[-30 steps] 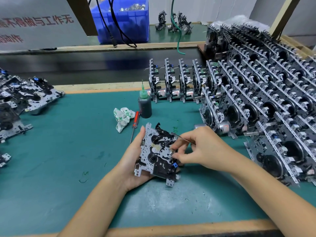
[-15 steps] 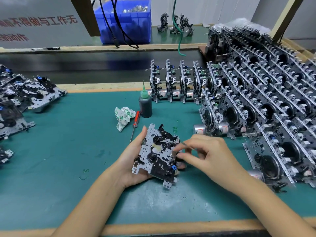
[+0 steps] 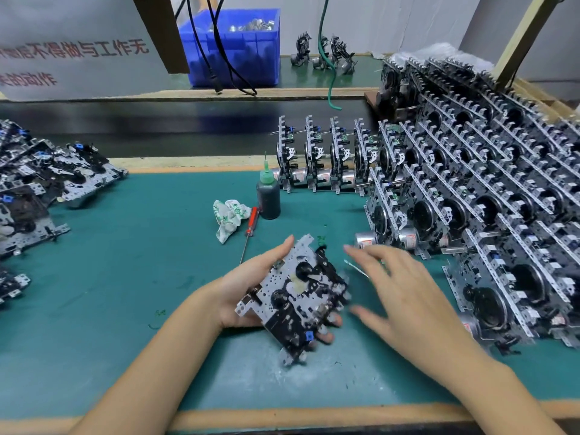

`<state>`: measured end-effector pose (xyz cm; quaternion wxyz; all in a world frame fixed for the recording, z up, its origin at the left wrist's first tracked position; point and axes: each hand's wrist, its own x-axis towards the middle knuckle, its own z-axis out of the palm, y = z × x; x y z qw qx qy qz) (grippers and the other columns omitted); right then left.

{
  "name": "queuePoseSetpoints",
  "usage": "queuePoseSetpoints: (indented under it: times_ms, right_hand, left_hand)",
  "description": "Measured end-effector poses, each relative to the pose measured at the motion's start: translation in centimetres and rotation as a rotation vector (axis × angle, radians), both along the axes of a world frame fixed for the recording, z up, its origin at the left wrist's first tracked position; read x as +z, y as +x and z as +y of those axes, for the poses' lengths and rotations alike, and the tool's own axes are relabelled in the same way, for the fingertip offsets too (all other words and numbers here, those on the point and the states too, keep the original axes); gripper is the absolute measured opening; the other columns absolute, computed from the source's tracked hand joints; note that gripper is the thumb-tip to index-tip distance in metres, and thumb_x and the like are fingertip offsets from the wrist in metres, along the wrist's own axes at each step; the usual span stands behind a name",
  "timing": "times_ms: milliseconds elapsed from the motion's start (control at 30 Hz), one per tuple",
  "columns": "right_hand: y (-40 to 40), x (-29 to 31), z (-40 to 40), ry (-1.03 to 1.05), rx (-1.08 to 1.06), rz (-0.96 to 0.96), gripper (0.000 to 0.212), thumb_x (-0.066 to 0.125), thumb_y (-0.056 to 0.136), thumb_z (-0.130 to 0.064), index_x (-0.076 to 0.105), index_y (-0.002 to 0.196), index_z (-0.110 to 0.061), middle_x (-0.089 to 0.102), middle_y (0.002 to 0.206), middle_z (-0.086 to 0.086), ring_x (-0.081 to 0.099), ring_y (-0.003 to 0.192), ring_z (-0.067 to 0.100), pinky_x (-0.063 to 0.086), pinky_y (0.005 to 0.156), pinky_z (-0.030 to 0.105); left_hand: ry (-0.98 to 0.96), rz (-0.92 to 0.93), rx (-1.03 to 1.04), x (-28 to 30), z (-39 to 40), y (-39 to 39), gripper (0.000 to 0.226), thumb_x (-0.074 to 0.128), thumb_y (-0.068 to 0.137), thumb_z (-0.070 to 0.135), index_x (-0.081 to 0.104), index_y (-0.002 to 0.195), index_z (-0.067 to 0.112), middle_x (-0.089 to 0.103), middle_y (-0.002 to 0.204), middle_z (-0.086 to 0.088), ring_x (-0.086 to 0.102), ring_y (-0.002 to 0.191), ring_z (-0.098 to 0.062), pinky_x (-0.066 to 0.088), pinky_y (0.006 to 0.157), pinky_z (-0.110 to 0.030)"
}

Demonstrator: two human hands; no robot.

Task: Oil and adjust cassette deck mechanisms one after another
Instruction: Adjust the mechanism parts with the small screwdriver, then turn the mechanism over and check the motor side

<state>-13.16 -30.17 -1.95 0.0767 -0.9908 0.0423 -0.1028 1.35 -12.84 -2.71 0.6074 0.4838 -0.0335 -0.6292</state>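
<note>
Right hand now off the mechanism, fingers spread, thin tool underneath; left hand grip holds it

- single head-worn wide-angle view, looks forward and down
- close over the teal-green bench mat
- far edge reaches the blue plastic bin
</note>
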Motion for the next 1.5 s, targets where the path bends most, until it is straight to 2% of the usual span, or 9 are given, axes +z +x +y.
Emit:
queuePoseSetpoints:
  times_ms: [133, 200, 400, 500, 567, 800, 933, 1067, 1500]
  right_hand:
    - [-0.7, -0.4, -0.6, -0.182, 0.102, -0.083, 0.064, 0.06, 0.07, -0.058, 0.067, 0.11, -0.009, 0.068, 0.097, 0.0, 0.065, 0.094, 0.021, 0.041, 0.098, 0.038]
    - [-1.0, -0.5, -1.0, -0.188, 0.086, -0.103, 0.056, 0.052, 0.077, -0.06, 0.071, 0.099, -0.012, 0.067, 0.087, -0.004, 0.065, 0.086, 0.021, 0.036, 0.091, 0.034]
    - [-1.7, -1.7, -1.4, -0.118, 0.109, -0.101, 0.058, 0.045, 0.074, -0.069, 0.068, 0.088, -0.018, 0.063, 0.081, -0.01, 0.061, 0.08, 0.015, 0.036, 0.092, 0.031]
    - [-1.6, -1.8, -1.4, -0.136, 0.117, -0.116, 0.06, 0.045, 0.074, -0.072, 0.067, 0.091, -0.019, 0.062, 0.084, -0.01, 0.06, 0.082, 0.015, 0.035, 0.093, 0.032]
    - [-1.5, -2.1, -1.4, -0.183, 0.116, -0.125, 0.064, 0.044, 0.075, -0.073, 0.069, 0.094, -0.017, 0.063, 0.087, -0.007, 0.061, 0.083, 0.017, 0.036, 0.093, 0.035]
    - [-1.2, -2.9, -0.9, -0.277, 0.124, -0.203, 0.058, 0.038, 0.085, -0.065, 0.063, 0.078, -0.013, 0.058, 0.075, -0.001, 0.057, 0.071, 0.023, 0.037, 0.089, 0.036]
    - [-1.2, -3.5, -0.6, -0.247, 0.093, -0.303, 0.057, 0.038, 0.087, -0.062, 0.059, 0.071, -0.012, 0.054, 0.069, -0.001, 0.054, 0.065, 0.023, 0.037, 0.083, 0.034]
    - [-1.1, -3.8, -0.6, -0.236, 0.057, -0.356, 0.053, 0.041, 0.087, -0.06, 0.057, 0.068, -0.013, 0.052, 0.066, -0.001, 0.052, 0.062, 0.023, 0.036, 0.081, 0.033]
    - [-1.2, -4.1, -0.9, -0.195, 0.062, -0.376, 0.053, 0.049, 0.082, -0.062, 0.056, 0.066, -0.012, 0.051, 0.064, -0.002, 0.051, 0.061, 0.023, 0.039, 0.08, 0.033]
  left_hand:
    - [0.148, -0.274, -0.129, 1.2, -1.4, 0.2, 0.06, 0.059, 0.068, 0.073, 0.072, 0.109, 0.031, 0.068, 0.117, 0.001, 0.063, 0.11, -0.016, 0.05, 0.096, -0.033]
    - [0.198, -0.39, -0.101, 1.0, -1.7, 0.4, 0.061, 0.056, 0.059, 0.08, 0.066, 0.101, 0.038, 0.074, 0.093, 0.013, 0.068, 0.09, -0.003, 0.054, 0.075, -0.018]
    - [0.217, -0.484, 0.01, 2.0, 0.8, -0.3, 0.083, 0.036, 0.066, 0.08, 0.076, 0.074, 0.007, 0.072, 0.079, -0.009, 0.065, 0.062, -0.018, 0.055, 0.063, -0.027]
    - [0.745, -1.337, 0.008, 2.4, 2.8, -2.3, 0.09, 0.009, 0.06, 0.09, 0.063, 0.064, 0.017, 0.062, 0.065, 0.0, 0.053, 0.058, -0.021, 0.045, 0.059, -0.031]
    - [1.014, -1.657, -0.107, 2.6, 4.2, -5.0, 0.091, -0.006, 0.057, 0.089, 0.054, 0.06, 0.021, 0.052, 0.054, 0.004, 0.047, 0.054, -0.015, 0.032, 0.05, -0.027]
    - [1.032, -1.803, -0.332, 0.1, 3.0, -9.4, 0.078, 0.005, 0.05, 0.095, 0.034, 0.088, 0.033, 0.061, 0.092, 0.013, 0.062, 0.095, -0.008, 0.037, 0.064, -0.028]
    - [1.033, -1.961, -0.158, 0.3, 2.4, -8.6, 0.084, 0.007, 0.053, 0.096, 0.049, 0.08, 0.028, 0.064, 0.073, 0.007, 0.066, 0.078, -0.012, 0.034, 0.056, -0.028]
    - [0.807, -2.011, 0.032, -0.2, 2.3, -7.7, 0.064, 0.036, 0.061, 0.079, 0.046, 0.044, 0.018, 0.043, 0.031, -0.001, 0.049, 0.028, -0.022, 0.024, 0.039, -0.019]
    - [0.576, -2.116, 0.057, -1.4, 2.6, -5.8, 0.065, 0.041, 0.061, 0.081, 0.038, 0.044, 0.018, 0.038, 0.03, 0.0, 0.043, 0.026, -0.021, 0.021, 0.037, -0.02]
